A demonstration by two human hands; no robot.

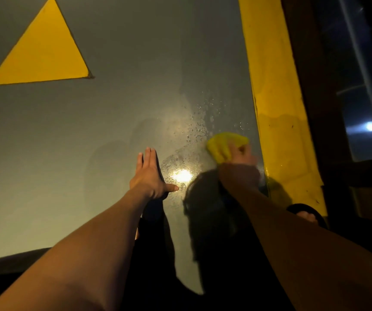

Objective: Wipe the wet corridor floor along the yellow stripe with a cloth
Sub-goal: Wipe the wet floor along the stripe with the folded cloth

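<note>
A yellow cloth [223, 144] lies bunched on the grey floor [135, 108], just left of the yellow stripe [277, 108]. My right hand [243, 158] grips the cloth's near side and presses it down; the hand is motion-blurred. Water drops and a smeared wet patch [194, 131] spread left of the cloth and beyond it, with a bright light reflection [181, 176] nearer to me. My left hand [150, 176] lies flat on the floor, fingers straight and together, thumb out toward the reflection, about a hand's width left of the cloth.
A yellow triangle [46, 55] is painted on the floor at the far left. A dark wooden frame [315, 108] with glass [364, 86] runs along the right of the stripe. My sandalled foot [306, 214] rests by the stripe's near end. A dark edge [12, 261] crosses the lower left.
</note>
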